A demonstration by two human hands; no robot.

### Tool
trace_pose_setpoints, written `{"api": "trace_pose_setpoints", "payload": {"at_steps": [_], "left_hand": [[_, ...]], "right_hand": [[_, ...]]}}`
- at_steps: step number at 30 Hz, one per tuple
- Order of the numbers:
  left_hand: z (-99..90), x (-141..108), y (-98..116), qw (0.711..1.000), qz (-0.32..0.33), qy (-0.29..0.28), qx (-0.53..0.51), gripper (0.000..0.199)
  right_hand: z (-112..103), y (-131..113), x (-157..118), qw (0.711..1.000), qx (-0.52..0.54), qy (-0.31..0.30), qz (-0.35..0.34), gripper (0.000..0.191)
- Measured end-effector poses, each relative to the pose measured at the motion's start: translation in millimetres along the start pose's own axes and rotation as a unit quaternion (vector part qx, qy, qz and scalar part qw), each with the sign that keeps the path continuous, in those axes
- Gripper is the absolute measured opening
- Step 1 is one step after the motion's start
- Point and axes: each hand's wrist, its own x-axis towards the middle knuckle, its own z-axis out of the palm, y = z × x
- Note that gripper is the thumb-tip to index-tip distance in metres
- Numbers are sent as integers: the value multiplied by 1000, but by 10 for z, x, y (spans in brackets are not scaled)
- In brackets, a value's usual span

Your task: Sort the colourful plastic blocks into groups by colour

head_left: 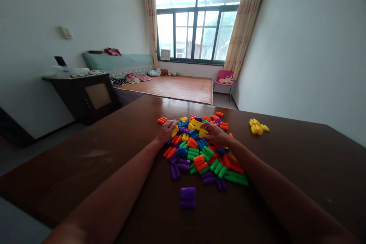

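A heap of plastic building blocks (pixel 193 153) in orange, green, purple, blue, red and yellow lies on the brown table. My left hand (pixel 166 132) is at the far left side of the heap, its fingers closed against a yellow block (pixel 175 131). Across from it, my right hand (pixel 215 133) reaches in from the right, fingers curled, with the thumb and fingertips at another yellow block (pixel 203 133). A larger yellow piece (pixel 195 124) lies between the two hands. Nearer to me, a purple block (pixel 187 198) sits apart from the heap.
A small cluster of yellow blocks (pixel 257 126) stands apart on the right of the table (pixel 303 152). Beyond the table are a bed with a mat (pixel 183 87), a pink chair (pixel 223 77) and a dark cabinet (pixel 82 97). A window (pixel 197 34) fills the back.
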Motion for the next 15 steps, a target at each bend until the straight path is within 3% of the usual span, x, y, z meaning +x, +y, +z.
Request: {"api": "trace_pose_setpoints", "payload": {"at_steps": [5,8,13,15], "left_hand": [[-4,0,14,1000,17,14,1,31],[-6,-3,25,997,56,29,33,29],[1,-15,24,995,73,28,63,29],[6,-13,13,996,65,30,54,30]], "right_hand": [[-162,-6,-71,989,141,-37,27,37],[-217,-67,-90,982,189,-12,26,36],[-254,-110,-98,991,121,21,57,37],[-238,-124,-91,998,45,21,26,35]]}}
